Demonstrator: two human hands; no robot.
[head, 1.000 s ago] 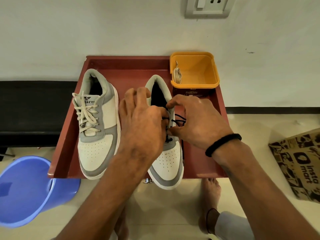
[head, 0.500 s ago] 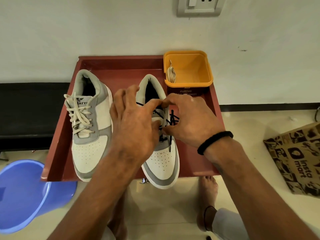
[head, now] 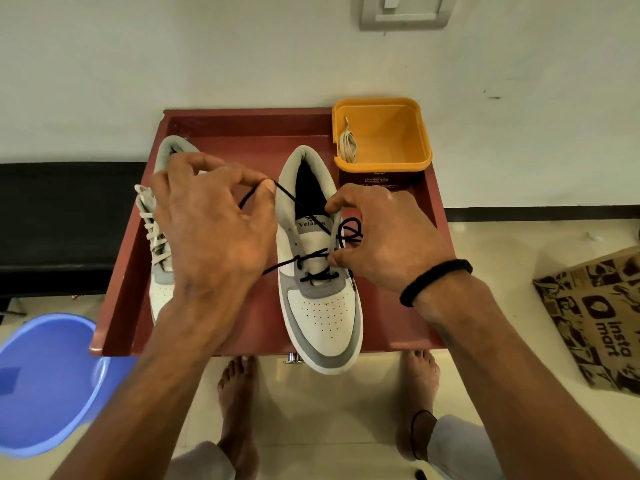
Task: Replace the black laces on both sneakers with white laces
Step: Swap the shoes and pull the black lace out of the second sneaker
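Black lace (head: 313,259) sits half-unthreaded in the right sneaker (head: 320,271) on the tray (head: 249,133). Left hand (head: 211,233) pinches one end, right hand (head: 384,240) pinches the crossings. Best pull row by row, steadying the shoe.

A blue plastic tub (head: 45,382) is set on the floor at lower left; a printed paper bag (head: 595,317) is placed at right; a wall socket (head: 405,10) is mounted above.
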